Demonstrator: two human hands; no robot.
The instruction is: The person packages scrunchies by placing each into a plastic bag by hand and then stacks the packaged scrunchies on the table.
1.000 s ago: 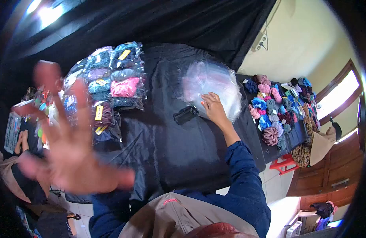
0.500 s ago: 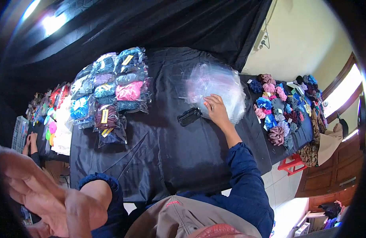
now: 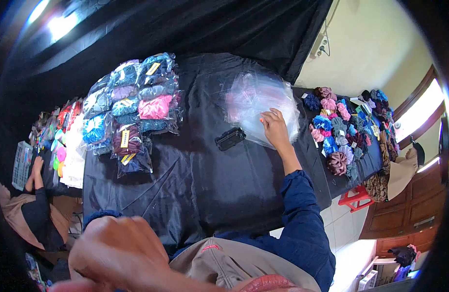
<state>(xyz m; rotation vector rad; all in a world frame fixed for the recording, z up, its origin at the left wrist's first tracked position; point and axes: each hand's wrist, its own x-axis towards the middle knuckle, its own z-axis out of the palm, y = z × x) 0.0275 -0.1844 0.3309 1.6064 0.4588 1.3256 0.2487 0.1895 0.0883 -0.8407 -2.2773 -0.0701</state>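
My right hand [image 3: 276, 130] is over the lower part of a spread stack of clear plastic bags [image 3: 248, 100], its fingers slightly bent and apart, with nothing seen held. Just left of the bags lies a black object [image 3: 230, 139] on the black cloth. My left hand [image 3: 118, 250] is large and blurred close to the camera at the lower left, its back and knuckles showing; its fingers are mostly hidden. Rows of bagged scrunchies [image 3: 127, 104], pink, blue and dark, some with yellow labels, lie at the left of the table.
Loose scrunchies [image 3: 337, 126] cover a side table at the right, with a red stool [image 3: 355, 198] below. At the far left are colourful items [image 3: 61, 155], a grey basket [image 3: 23, 163] and another person's hands [image 3: 37, 171]. A black curtain [image 3: 210, 29] hangs behind.
My left hand has moved from the raised, spread position down to the lower left, then rightward near the camera. My right hand has shifted slightly up and right over the bags.
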